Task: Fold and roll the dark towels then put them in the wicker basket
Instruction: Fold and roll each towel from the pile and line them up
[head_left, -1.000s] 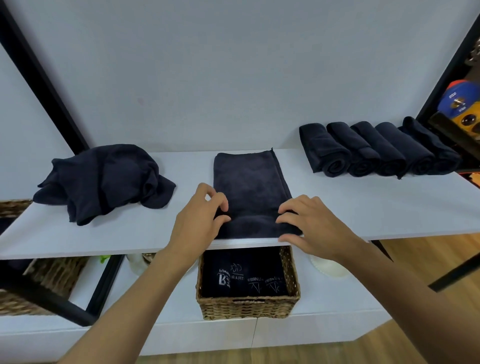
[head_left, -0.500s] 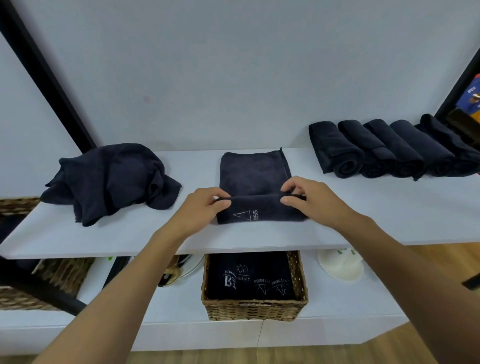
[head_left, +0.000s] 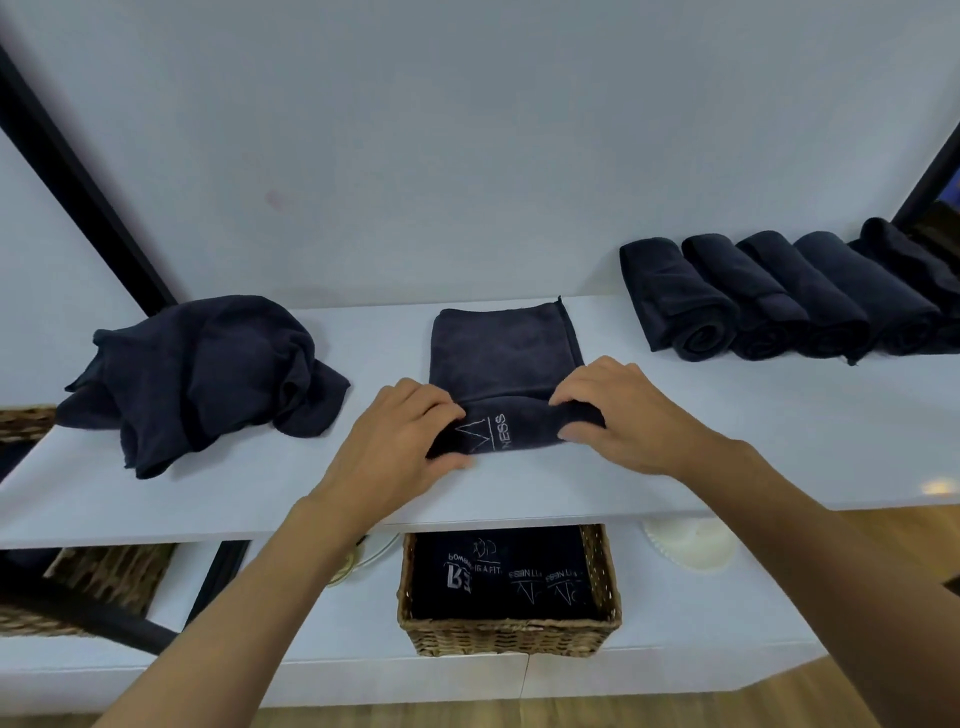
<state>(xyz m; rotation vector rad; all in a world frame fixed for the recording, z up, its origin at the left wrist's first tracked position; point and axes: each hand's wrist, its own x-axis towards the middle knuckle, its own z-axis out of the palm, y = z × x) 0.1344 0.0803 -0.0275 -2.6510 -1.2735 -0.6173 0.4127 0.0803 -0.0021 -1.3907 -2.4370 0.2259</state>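
Nearest, on the lower shelf (head_left: 701, 623), the wicker basket (head_left: 511, 636) sits right beneath the work spot. It holds dark rolls with their logos up, probably so a finished roll can go straight down into it. Above, on the white shelf (head_left: 727, 441), the left hand (head_left: 400, 441) and right hand (head_left: 623, 415) grip the two ends of the towel (head_left: 506, 358). Their fingers (head_left: 441, 410) curl over its rolled near edge with the thumbs tucked under, likely to keep the roll tight and even. The towel is a narrow, dark navy strip with pale lettering on the roll, and its flat remainder reaches toward the wall. Beyond, a crumpled heap (head_left: 202, 374) lies to the left and a row of finished rolls (head_left: 779, 301) to the right.
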